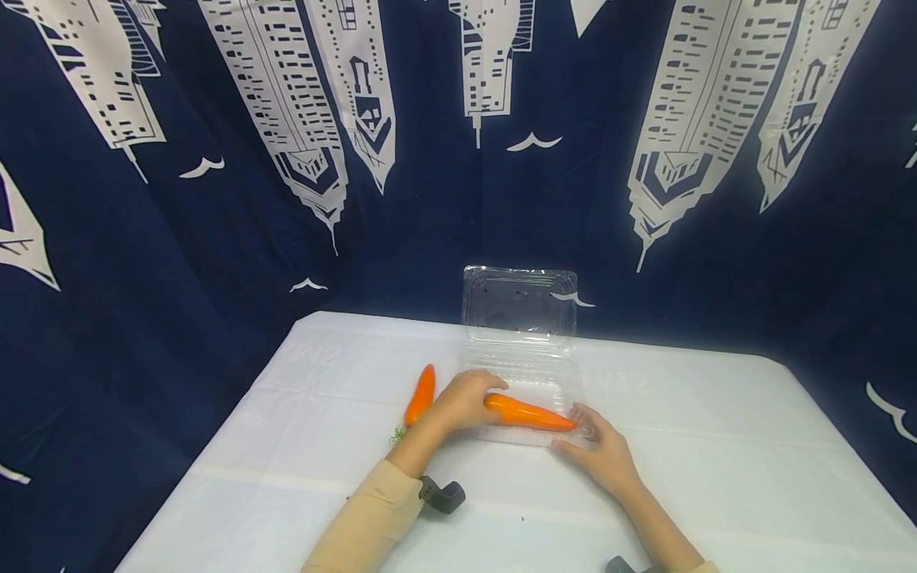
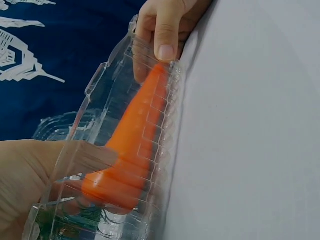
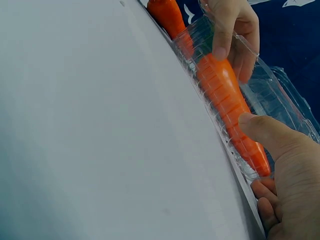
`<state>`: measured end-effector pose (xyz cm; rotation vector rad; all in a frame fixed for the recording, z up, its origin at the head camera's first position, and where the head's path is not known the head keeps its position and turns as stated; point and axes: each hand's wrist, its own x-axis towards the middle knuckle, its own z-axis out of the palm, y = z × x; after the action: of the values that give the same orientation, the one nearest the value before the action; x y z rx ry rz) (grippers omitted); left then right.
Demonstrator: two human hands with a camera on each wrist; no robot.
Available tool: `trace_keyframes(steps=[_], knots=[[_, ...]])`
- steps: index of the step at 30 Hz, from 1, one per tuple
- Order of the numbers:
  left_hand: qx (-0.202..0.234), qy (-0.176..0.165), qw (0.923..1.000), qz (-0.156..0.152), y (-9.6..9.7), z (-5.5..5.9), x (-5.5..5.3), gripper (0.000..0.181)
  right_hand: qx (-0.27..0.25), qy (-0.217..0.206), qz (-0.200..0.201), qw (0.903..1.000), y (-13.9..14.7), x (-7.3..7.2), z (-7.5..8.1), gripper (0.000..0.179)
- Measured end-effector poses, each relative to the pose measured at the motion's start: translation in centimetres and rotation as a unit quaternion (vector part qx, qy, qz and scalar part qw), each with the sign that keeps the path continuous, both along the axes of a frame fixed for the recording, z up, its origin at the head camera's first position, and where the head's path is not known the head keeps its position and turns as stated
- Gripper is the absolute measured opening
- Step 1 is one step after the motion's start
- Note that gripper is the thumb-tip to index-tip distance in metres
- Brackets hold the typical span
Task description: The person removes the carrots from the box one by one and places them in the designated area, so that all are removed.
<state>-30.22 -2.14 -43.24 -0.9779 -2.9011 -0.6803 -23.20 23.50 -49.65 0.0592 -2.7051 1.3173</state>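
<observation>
A toy orange carrot (image 1: pixel 532 414) lies lengthwise inside a clear plastic clamshell container (image 1: pixel 512 436), tip to the right. My left hand (image 1: pixel 466 400) reaches into the base and holds the carrot's thick end between thumb and fingers. In the left wrist view its green top is partly hidden by that hand and the plastic. At the container's right end, my right hand (image 1: pixel 604 456) grips the wall, close to the carrot's tip. The right wrist view shows the right thumb (image 3: pixel 262 129) over the carrot and the other fingers curled low outside the container.
A second orange carrot (image 1: pixel 420 395) with a green top lies on the white table (image 1: pixel 702 446), left of the container. The clear lid (image 1: pixel 519 302) stands raised at the back. Behind the table hangs a dark blue curtain (image 1: pixel 430 263) with white building prints.
</observation>
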Motion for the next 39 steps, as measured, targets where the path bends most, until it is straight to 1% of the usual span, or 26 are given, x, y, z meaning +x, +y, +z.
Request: trace_keyframes(steps=[4,11,17,24,28,34,39], knots=[[-0.022,0.011,0.9997,0.002,0.2,-0.1,0.1,0.046,-0.002,-0.003,0.001,1.0,0.0,0.0,0.1,0.081],[-0.044,0.007,0.9989,0.016,0.5,-0.4,-0.2,0.046,-0.003,-0.007,0.002,1.0,0.0,0.1,0.1,0.081],[-0.06,0.013,0.9978,0.025,0.8,-0.8,-0.4,0.047,-0.003,-0.004,0.003,1.0,-0.1,0.1,0.2,0.081],[-0.063,0.023,0.9972,0.032,1.1,-1.0,-0.5,0.046,-0.004,-0.006,0.001,1.0,0.0,0.2,0.2,0.081],[-0.059,0.029,0.9974,0.029,1.1,-0.9,-0.5,0.045,-0.004,-0.009,0.0,0.9999,-0.1,0.2,0.3,0.081],[-0.045,0.028,0.9983,0.023,0.9,-1.0,-0.4,0.043,-0.004,-0.014,-0.003,0.9999,-0.1,0.1,0.3,0.083],[-0.056,0.03,0.9976,0.026,1.0,-1.1,-0.6,0.042,-0.007,-0.013,-0.001,0.9999,0.0,0.1,0.2,0.083]])
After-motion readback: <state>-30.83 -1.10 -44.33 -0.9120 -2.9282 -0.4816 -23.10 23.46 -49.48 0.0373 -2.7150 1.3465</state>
